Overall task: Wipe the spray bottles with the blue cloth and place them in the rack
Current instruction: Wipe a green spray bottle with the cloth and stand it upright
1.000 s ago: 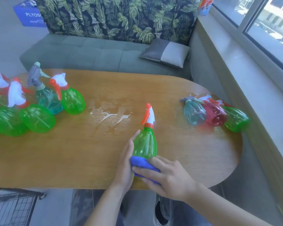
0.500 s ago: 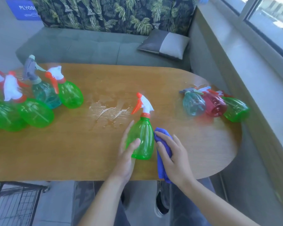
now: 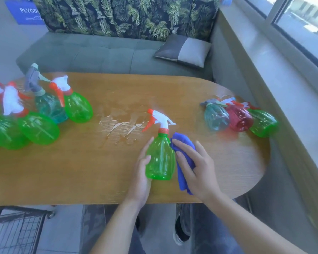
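Blue cloth (image 3: 184, 158) raised along green bottle (image 3: 160, 159) | sign (image 3: 28, 11): "PLYOS"

Cut off at left edge: green bottles (image 3: 0, 132). Partly hidden under right hand (image 3: 198, 169): cloth (image 3: 184, 173). Rack (image 3: 13, 233) cropped.

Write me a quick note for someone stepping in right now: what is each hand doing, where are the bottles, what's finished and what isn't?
Left hand steadies the green spray bottle, upright on the table.
Right hand presses the blue cloth against its right side.
Three bottles lie at the right end; a cluster waits at the left.
Wire rack sits lower left; no bottles visible in it.
Left: finish wiping, rack everything.
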`<state>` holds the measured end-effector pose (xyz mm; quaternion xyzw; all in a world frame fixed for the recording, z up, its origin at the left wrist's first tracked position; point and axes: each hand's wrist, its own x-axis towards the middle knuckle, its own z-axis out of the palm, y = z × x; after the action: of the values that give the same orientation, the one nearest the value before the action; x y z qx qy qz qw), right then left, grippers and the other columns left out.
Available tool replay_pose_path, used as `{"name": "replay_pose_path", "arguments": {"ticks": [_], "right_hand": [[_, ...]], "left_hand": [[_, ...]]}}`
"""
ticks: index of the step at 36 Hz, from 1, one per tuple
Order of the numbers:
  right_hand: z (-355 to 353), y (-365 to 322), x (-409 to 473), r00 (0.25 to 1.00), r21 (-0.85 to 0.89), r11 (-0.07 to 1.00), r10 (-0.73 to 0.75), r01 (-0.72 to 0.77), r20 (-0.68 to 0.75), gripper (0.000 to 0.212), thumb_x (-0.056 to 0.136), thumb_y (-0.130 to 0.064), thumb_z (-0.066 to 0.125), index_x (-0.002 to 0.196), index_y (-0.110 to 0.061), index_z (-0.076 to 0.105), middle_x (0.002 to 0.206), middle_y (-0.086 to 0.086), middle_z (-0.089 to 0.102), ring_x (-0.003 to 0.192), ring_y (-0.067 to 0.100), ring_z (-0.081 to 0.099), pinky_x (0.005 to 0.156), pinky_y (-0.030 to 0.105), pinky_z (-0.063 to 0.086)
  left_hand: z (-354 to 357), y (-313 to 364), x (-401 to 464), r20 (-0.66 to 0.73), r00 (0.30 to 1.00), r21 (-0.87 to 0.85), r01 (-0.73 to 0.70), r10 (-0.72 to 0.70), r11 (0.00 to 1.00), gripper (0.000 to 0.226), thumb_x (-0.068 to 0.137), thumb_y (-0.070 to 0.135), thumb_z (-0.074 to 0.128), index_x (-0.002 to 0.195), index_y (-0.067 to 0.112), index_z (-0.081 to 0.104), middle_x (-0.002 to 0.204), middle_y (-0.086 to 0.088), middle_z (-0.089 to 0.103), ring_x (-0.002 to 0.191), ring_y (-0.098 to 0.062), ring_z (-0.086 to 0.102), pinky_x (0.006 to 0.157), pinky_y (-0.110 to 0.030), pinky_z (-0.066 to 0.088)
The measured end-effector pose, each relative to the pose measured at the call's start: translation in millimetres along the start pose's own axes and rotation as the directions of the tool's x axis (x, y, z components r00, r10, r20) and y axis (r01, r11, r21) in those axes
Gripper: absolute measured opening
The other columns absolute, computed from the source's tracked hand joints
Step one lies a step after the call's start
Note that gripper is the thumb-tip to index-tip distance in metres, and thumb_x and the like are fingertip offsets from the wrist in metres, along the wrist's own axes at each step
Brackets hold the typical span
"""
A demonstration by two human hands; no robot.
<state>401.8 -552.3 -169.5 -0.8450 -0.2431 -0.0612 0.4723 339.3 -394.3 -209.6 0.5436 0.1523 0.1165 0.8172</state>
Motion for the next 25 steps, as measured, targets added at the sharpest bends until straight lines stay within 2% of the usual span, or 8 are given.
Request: {"name": "replay_pose_path", "arguments": {"ticks": [7,11,13,16,18,21,23,25], "right_hand": [[19.7,-14.8,28.8,0.999,-0.157,0.986,-0.049,0.05,0.006,0.042,0.105,-0.056,0.042,0.132,-0.038,0.069,0.092,-0.016,0.048,0.071,0.008,0.054,0.068,0.033,0.054],[26.7,-17.9,16.0,0.984,-0.19,0.965,-0.173,0.179,0.044,0.04,0.108,-0.05,0.043,0.131,-0.031,0.069,0.092,-0.009,0.046,0.069,0.011,0.049,0.059,0.036,0.052],[24.1,-16.7,4.3,0.949,-0.197,0.928,-0.303,0.316,0.094,0.035,0.108,-0.043,0.048,0.13,-0.028,0.071,0.091,-0.006,0.042,0.072,0.012,0.046,0.057,0.029,0.045],[17.5,-9.0,-14.4,0.836,-0.248,0.801,-0.497,0.545,0.234,0.03,0.107,-0.036,0.055,0.129,-0.029,0.073,0.094,-0.003,0.045,0.078,0.017,0.051,0.058,0.02,0.027],[13.7,-2.8,-22.7,0.749,-0.261,0.707,-0.577,0.658,0.325,0.029,0.105,-0.035,0.058,0.13,-0.03,0.073,0.098,-0.004,0.044,0.078,0.017,0.053,0.056,0.022,0.031],[7.5,-2.2,-22.5,0.715,-0.255,0.671,-0.618,0.696,0.327,0.028,0.104,-0.035,0.061,0.128,-0.03,0.074,0.1,-0.006,0.044,0.078,0.015,0.053,0.056,0.021,0.035],[2.9,-6.7,-12.9,0.769,-0.266,0.722,-0.593,0.639,0.239,0.028,0.105,-0.036,0.058,0.126,-0.029,0.076,0.098,-0.006,0.042,0.079,0.013,0.051,0.06,0.018,0.031],[0.9,-11.2,1.8,0.846,-0.26,0.805,-0.516,0.533,0.137,0.031,0.106,-0.037,0.055,0.128,-0.027,0.075,0.096,-0.007,0.039,0.077,0.011,0.047,0.061,0.018,0.033]], "left_hand": [[3.4,0.7,0.3,-0.007,1.0,0.046,-0.017,0.017,0.999,0.047,0.109,0.043,0.046,0.155,0.036,0.057,0.163,0.009,0.053,0.155,-0.017,0.044,0.13,-0.059,0.028],[4.9,6.1,0.8,-0.045,0.999,-0.011,-0.016,0.016,1.0,0.044,0.114,0.04,0.047,0.155,0.027,0.056,0.159,0.005,0.058,0.15,-0.018,0.051,0.126,-0.052,0.037],[4.0,7.3,-0.4,-0.072,0.997,-0.01,-0.021,0.021,1.0,0.044,0.113,0.035,0.047,0.154,0.023,0.057,0.157,0.003,0.06,0.148,-0.018,0.054,0.122,-0.046,0.041],[2.2,8.0,0.2,-0.062,0.998,0.017,-0.028,0.029,0.999,0.044,0.111,0.036,0.052,0.153,0.024,0.059,0.153,0.009,0.063,0.143,-0.015,0.058,0.111,-0.032,0.05],[1.8,9.1,0.4,-0.039,0.999,-0.008,-0.023,0.023,1.0,0.045,0.109,0.033,0.049,0.152,0.025,0.059,0.15,0.013,0.065,0.139,-0.013,0.061,0.101,-0.025,0.055],[3.2,12.6,-1.9,-0.038,0.999,-0.014,-0.002,0.002,1.0,0.043,0.112,0.036,0.049,0.153,0.029,0.059,0.152,0.009,0.064,0.141,-0.017,0.061,0.108,-0.035,0.055],[4.5,11.9,-3.8,-0.049,0.999,0.012,0.005,-0.005,1.0,0.044,0.111,0.041,0.05,0.153,0.031,0.059,0.157,0.004,0.06,0.147,-0.022,0.055,0.122,-0.049,0.043],[4.8,10.6,-4.8,-0.05,0.999,-0.004,0.017,-0.017,1.0,0.046,0.111,0.041,0.051,0.154,0.028,0.058,0.157,0.002,0.06,0.149,-0.021,0.053,0.128,-0.054,0.034]]}}
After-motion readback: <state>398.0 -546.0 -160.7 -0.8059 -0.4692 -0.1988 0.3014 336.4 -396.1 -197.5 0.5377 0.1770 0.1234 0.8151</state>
